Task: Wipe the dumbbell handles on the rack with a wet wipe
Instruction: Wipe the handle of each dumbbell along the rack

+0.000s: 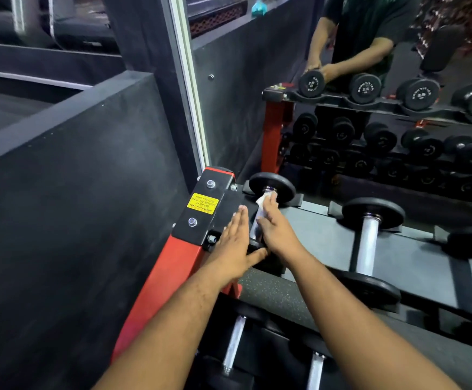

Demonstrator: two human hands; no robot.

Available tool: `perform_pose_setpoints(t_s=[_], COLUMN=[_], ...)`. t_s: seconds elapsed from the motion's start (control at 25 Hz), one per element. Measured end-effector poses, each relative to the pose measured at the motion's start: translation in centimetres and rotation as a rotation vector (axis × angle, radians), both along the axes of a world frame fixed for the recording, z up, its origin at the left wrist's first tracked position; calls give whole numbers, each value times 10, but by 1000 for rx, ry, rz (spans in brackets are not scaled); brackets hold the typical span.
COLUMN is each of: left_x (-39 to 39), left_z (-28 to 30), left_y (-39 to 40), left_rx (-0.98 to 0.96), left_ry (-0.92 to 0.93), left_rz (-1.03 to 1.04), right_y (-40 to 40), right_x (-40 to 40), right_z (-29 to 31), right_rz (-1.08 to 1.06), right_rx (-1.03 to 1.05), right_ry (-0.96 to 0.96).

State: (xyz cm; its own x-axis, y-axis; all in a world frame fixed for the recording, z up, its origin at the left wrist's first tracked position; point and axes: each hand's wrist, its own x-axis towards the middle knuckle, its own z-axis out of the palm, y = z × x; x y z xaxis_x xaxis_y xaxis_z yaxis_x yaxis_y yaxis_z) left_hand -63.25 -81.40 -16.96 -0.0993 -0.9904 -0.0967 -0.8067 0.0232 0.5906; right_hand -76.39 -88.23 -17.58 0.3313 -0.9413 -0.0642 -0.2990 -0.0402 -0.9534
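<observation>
The leftmost dumbbell (271, 184) lies on the top shelf of the red and black rack (201, 215), its far black head visible. My right hand (274, 226) lies over its silver handle and presses a white wet wipe (265, 199) around it; the wipe shows past my fingertips. My left hand (234, 246) lies flat with straight fingers beside the handle, its thumb on the near black head (253, 249). A second dumbbell (368, 243) with a bare silver handle sits to the right.
A mirror behind the rack reflects a person and rows of dumbbells (398, 94). A dark padded wall (74, 192) stands at left. More dumbbell handles (234, 342) lie on the lower shelf. A yellow notice sticker (202, 204) marks the rack's end plate.
</observation>
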Motion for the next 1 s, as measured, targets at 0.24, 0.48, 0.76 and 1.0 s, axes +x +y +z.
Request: perform_pose_setpoints(t_s=[0.24,0.48,0.76,1.0], left_x=[-2,-2,-3,-5], left_z=[-16,-17,-16,-14], left_y=[-1,-1,0,3], left_rx=[-138,-156,-146,-146], left_ry=[-1,32,40,123], left_rz=[-7,6,10,47], right_y=[-18,-12,-8,-12], right_x=[1,10,-14,-21], right_z=[6,5,35,30], right_rz=[-175,-101,-165,619], right_rx=[515,575,-148,-714], right_ry=[-408,-204,382,1034])
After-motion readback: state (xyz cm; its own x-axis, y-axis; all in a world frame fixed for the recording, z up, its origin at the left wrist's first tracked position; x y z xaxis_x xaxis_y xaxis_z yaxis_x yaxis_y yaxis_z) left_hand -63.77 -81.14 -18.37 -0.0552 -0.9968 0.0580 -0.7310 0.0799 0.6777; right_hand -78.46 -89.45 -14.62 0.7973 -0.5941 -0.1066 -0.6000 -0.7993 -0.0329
